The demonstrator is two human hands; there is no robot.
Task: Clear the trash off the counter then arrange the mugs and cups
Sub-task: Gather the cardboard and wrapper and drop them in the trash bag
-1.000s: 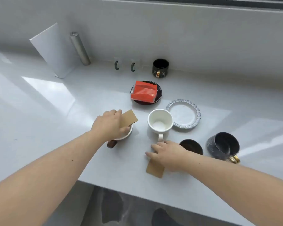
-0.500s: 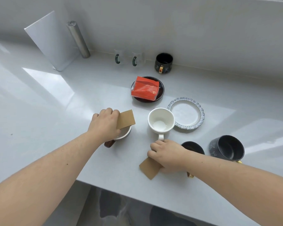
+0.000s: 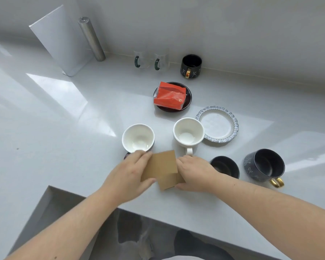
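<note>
My left hand (image 3: pixel 129 172) grips a brown card piece (image 3: pixel 160 164) just above the counter's front edge. My right hand (image 3: pixel 194 170) holds a second brown card piece (image 3: pixel 168 182), partly tucked under the first. The two cards overlap between my hands. Behind them stand a white cup with a dark base (image 3: pixel 138 137) and a white mug (image 3: pixel 188 134). To the right sit a small dark cup (image 3: pixel 225 166) and a dark mug with a gold handle (image 3: pixel 265 165). An orange packet (image 3: pixel 169 96) lies on a black saucer (image 3: pixel 188 99).
A blue-rimmed white saucer (image 3: pixel 219 130) lies right of the white mug. Two glass mugs with green handles (image 3: pixel 150 60) and a black mug with a gold handle (image 3: pixel 191 66) line the back wall. A white board (image 3: pixel 61 38) and a metal cylinder (image 3: pixel 91 39) lean at back left.
My left hand lifted its card off the white cup and brought it right and toward me. My right hand slid its card left. The cards now overlap, and the cup is uncovered.
</note>
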